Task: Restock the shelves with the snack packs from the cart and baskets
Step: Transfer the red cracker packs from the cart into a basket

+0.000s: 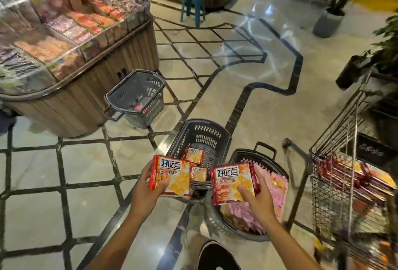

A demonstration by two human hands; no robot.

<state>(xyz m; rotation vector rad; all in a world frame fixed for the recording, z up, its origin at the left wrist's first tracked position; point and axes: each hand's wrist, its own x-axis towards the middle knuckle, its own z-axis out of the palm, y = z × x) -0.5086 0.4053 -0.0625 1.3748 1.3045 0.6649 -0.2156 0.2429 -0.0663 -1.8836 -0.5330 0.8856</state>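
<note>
Fingers curled round a snack pack in each hand, lifted over the floor baskets.

Left hand [150, 185] grips an orange pack [172, 175], right hand [256, 196] a pinker one [232, 181], faces up, probably for sorting onto the display stand [71, 97]; more packs lie in the middle basket [206, 131].

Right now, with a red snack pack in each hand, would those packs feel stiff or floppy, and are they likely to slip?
Probably light and fairly flat: the left hand holds its snack pack by one edge without it drooping. The right hand grips another pack that also keeps its shape, so likely semi-stiff. The glossy wrapper suggests it could be somewhat slippery.
</note>
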